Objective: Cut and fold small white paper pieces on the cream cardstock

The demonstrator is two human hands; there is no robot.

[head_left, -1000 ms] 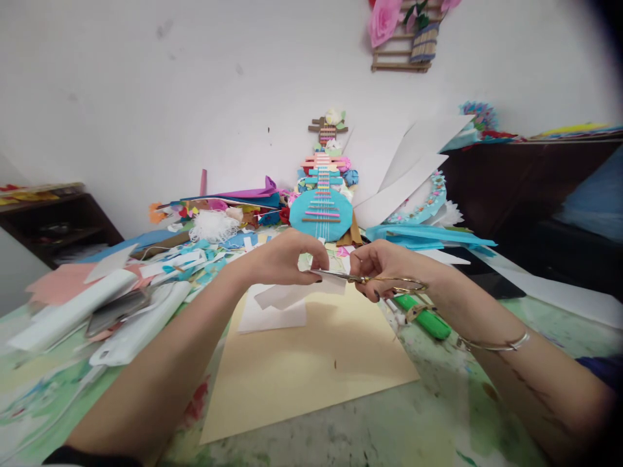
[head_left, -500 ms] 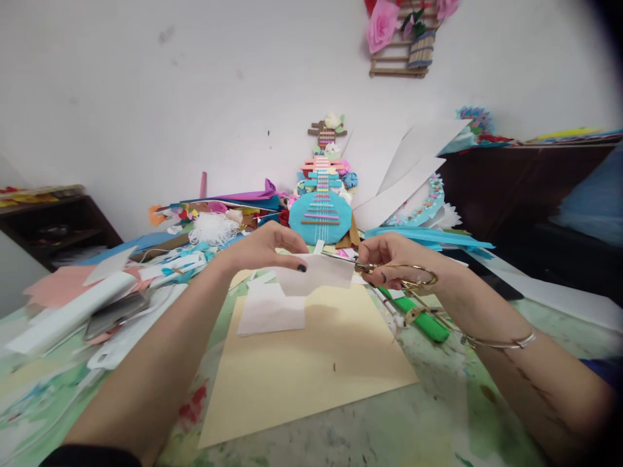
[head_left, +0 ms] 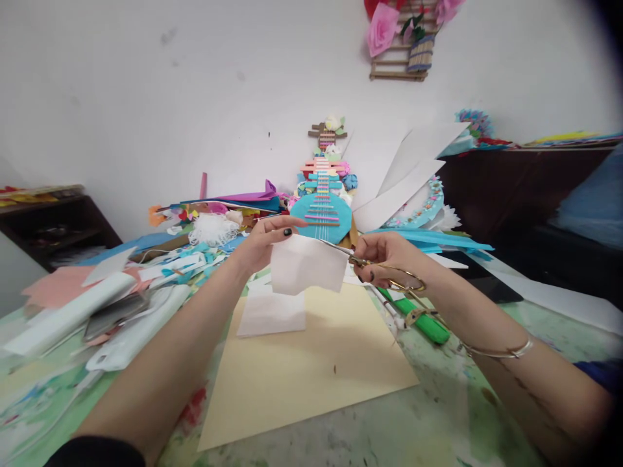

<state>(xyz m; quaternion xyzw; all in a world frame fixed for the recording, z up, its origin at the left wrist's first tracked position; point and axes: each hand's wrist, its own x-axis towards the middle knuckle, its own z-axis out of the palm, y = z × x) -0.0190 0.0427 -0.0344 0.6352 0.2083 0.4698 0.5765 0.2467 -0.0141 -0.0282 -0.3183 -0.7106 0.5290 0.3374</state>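
My left hand pinches the top edge of a small white paper piece, holding it up above the table. My right hand grips gold-handled scissors, fingers through the loops, with the blade tips at the paper's right edge. Below them a second white paper piece lies on a large cream sheet spread on the paint-stained table.
A green marker lies right of the cream sheet. Heaps of coloured paper scraps cover the left side. A blue paper guitar leans on the wall behind, with white and blue sheets to its right. Dark shelves stand at both sides.
My left hand lifted the white paper from lying flat near the table to hanging upright, higher up. The scissors rose with it and stay at its right edge.
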